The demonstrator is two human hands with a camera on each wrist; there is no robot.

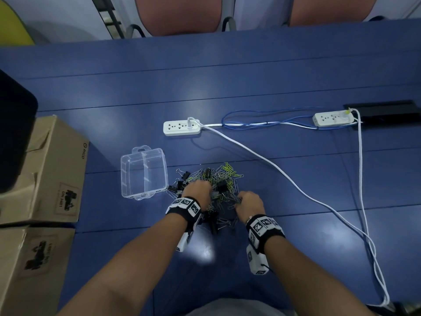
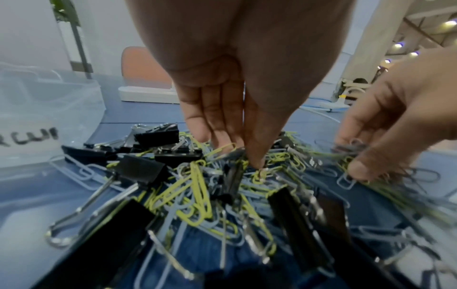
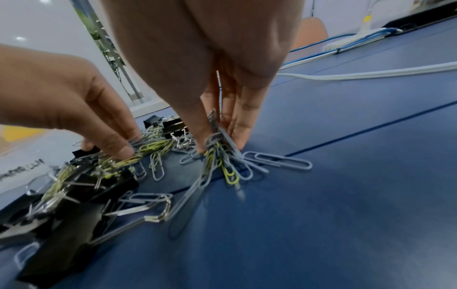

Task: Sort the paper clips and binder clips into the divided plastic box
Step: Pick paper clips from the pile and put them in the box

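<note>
A mixed pile of clips lies on the blue table, just right of the clear divided plastic box, which holds nothing. The pile has black binder clips among grey and yellow paper clips. My left hand reaches down into the middle of the pile, with thumb and fingers pinching paper clips. At the pile's right edge my right hand pinches a bunch of grey and yellow paper clips that hangs down onto the table. The fingertips are hidden in the head view.
Two cardboard boxes stand at the table's left edge under a dark object. Two white power strips lie beyond the pile. White cables trail to the right. Chairs stand across the table.
</note>
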